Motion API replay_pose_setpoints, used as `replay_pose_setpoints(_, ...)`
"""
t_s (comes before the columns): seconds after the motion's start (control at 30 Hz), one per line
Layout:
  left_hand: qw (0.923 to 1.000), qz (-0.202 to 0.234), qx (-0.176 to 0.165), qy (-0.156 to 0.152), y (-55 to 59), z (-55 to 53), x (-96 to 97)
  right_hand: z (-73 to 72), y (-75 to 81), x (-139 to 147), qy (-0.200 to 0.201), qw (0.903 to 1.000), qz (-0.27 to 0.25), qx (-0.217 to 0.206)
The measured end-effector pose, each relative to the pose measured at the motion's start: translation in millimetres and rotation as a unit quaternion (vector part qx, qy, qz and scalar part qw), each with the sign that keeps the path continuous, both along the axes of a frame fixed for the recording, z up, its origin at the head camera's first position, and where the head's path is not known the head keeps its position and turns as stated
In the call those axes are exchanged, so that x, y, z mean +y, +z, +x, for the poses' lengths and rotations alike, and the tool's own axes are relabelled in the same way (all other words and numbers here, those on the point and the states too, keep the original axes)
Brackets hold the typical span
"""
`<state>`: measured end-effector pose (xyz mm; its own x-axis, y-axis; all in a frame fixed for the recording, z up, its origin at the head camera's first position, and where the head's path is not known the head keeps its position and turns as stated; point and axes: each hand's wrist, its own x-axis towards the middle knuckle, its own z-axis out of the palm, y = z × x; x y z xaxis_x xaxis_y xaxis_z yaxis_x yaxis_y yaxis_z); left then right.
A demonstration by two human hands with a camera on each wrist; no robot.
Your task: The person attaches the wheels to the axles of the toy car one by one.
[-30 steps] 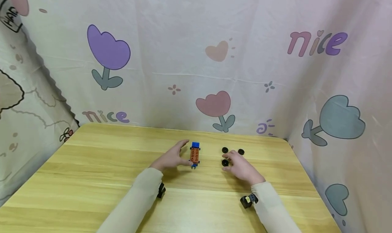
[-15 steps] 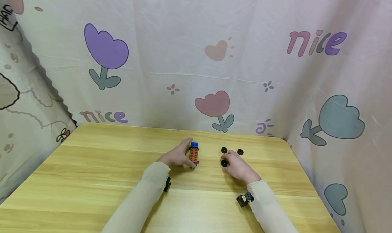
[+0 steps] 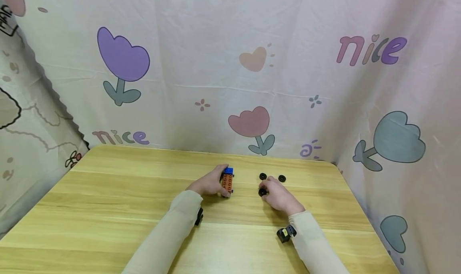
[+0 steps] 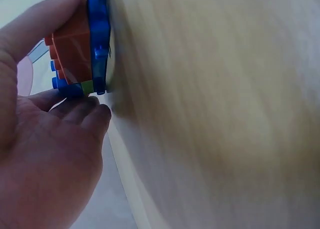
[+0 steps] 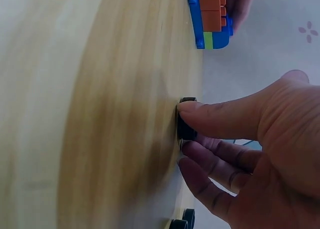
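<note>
A toy block car body (image 3: 227, 183) stands on the table, made of orange studded bricks on a blue base with a blue brick at its far end. My left hand (image 3: 209, 183) grips it lengthwise, thumb at the near end and fingers at the far end. In the left wrist view, the thumb covers part of the orange brick (image 4: 72, 51). To the right, my right hand (image 3: 280, 197) pinches a small black toy wheel (image 5: 187, 124) between thumb and fingers, low at the tabletop. The fingers partly hide this wheel in the head view.
Two more black wheels lie just beyond the right hand, a left one (image 3: 263, 176) and a right one (image 3: 282, 178). The wooden table (image 3: 108, 210) ends at a patterned curtain (image 3: 201, 65) behind. Each wrist wears a small black camera.
My left hand has moved right and closed onto the car body. My right fingers have come together on the nearest wheel, which now looks slightly tilted.
</note>
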<state>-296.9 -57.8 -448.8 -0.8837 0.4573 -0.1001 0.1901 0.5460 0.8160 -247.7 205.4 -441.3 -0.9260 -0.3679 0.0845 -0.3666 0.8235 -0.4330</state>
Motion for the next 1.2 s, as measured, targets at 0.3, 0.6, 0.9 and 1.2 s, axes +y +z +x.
replay_pose_setpoints(0.3, 0.9997, -0.009, 0.024, -0.004, 3.8, 3.3, -1.2, 0.3, 2.1, 0, -0.006, 0.9999, -0.010, -0.010)
replay_pose_setpoints(0.6, 0.9988, 0.007, 0.048, -0.012, 8.5, 9.4, -3.2, 8.5, 12.7, 0, -0.022, 0.9993, -0.027, -0.012)
replay_pose_setpoints(0.9, 0.9982, 0.004, 0.058, -0.013, 10.1, 20.6, -9.4, 16.4, 23.5, -2, -0.030, 0.9989, -0.035, -0.009)
replay_pose_setpoints(1.2, 0.9981, 0.027, 0.055, -0.007, 14.8, 32.2, -12.7, 25.2, 34.0, -7, -0.020, 0.9993, -0.030, 0.010)
